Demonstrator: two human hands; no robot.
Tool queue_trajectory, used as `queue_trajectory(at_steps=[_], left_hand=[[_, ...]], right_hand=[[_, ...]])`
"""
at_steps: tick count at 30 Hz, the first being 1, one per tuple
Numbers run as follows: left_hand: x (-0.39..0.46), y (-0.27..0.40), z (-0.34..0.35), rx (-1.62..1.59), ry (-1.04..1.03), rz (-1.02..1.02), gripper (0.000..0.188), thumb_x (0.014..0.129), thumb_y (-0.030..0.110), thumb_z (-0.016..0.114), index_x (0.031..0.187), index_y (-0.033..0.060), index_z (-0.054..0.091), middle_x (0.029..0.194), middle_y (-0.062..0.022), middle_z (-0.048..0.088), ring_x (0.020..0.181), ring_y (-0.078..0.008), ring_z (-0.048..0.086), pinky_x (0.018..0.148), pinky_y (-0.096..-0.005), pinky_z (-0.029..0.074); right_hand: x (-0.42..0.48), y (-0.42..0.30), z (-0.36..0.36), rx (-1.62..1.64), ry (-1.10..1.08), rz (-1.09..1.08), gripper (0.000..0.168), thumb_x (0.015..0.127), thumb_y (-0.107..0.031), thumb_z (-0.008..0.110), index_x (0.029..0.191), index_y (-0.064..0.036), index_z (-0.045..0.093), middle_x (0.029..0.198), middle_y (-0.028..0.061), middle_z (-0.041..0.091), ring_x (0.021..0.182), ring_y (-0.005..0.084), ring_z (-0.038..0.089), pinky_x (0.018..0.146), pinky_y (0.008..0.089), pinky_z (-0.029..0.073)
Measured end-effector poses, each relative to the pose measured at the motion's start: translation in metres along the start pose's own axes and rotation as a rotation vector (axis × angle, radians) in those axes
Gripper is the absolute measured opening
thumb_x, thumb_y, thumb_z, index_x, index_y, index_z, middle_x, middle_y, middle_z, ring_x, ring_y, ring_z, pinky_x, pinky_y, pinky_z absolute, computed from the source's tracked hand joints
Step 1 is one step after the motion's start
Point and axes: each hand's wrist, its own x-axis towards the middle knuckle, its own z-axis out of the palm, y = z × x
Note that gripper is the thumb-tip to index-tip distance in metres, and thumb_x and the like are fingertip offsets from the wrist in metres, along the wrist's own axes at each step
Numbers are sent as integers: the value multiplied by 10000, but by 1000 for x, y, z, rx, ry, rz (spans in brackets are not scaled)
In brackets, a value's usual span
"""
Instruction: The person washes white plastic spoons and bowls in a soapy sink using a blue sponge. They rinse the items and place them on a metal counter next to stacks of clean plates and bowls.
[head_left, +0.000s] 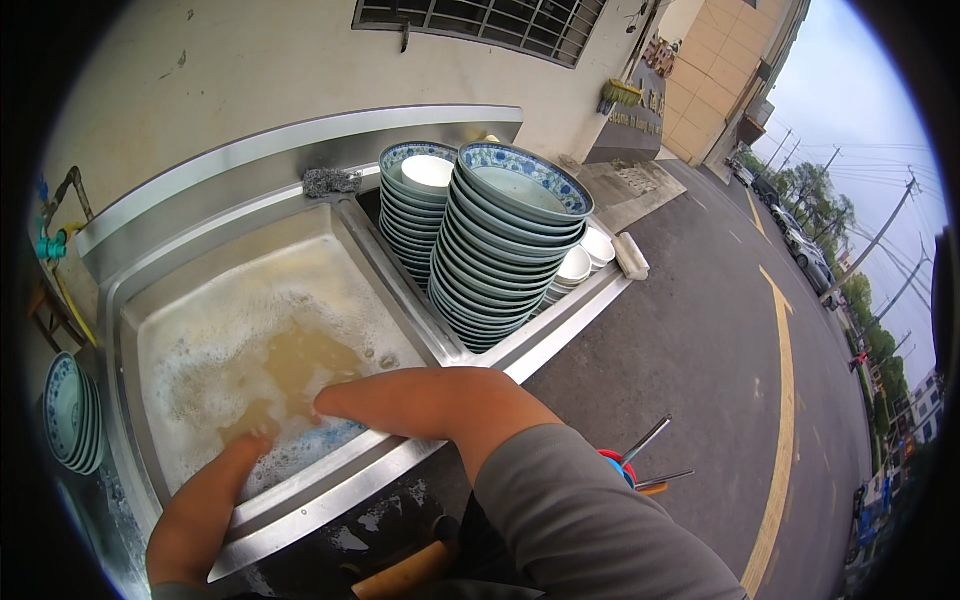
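Observation:
Both of my hands are down in the cloudy, sudsy water (311, 356) of a stainless steel sink basin (232, 262). Only the wrist end of my left hand (259, 442) shows, near the basin's front. To its right, my right hand (319, 409) dips under at the wrist. Murky water hides the fingers of both, so what they hold cannot be seen. Something blue (337, 433) shows through the foam just below my right wrist; its kind is unclear. In the adjoining basin, tall stacks of blue-patterned bowls (499, 277) rise above the rim, a white bowl (427, 174) on the rear stack.
Small white bowls (574, 266) stand behind the tall stack. A steel wool scrubber (331, 182) lies on the back ledge. More patterned bowls (71, 412) are stacked at left, near a teal tap (51, 246). A red bucket (616, 459) with handles sticking out stands right.

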Motion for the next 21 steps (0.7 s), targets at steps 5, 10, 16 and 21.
queue_trajectory(at_steps=[5,10,16,21], left_hand=[[9,3,-9,4,10,20,426,737,351,705,1065,78,713,985,-185,703,874,-340,670,764,-425,548],[6,3,-12,5,27,15,429,731,353,710,1058,75,714,973,-185,704,863,-340,670,756,-423,550],[6,1,-17,15,53,27,432,724,356,715,1048,71,715,959,-185,705,851,-340,671,747,-422,551],[-10,32,-49,-258,116,132,494,673,406,746,1014,50,716,980,-215,702,912,-379,667,814,-413,539]], right_hand=[[-2,5,-3,-6,-10,10,452,837,-318,652,1236,-108,684,1263,166,654,1138,338,609,973,457,459],[-2,1,-6,-2,-8,-11,436,835,-315,652,1208,-93,690,1221,172,672,1097,345,629,939,465,475],[-11,10,-12,12,-8,-34,419,834,-311,651,1176,-74,696,1170,180,693,1049,353,654,899,475,494],[-35,18,-25,20,-70,-92,407,832,-308,650,1149,-58,701,1128,187,711,1008,360,674,865,484,510]])
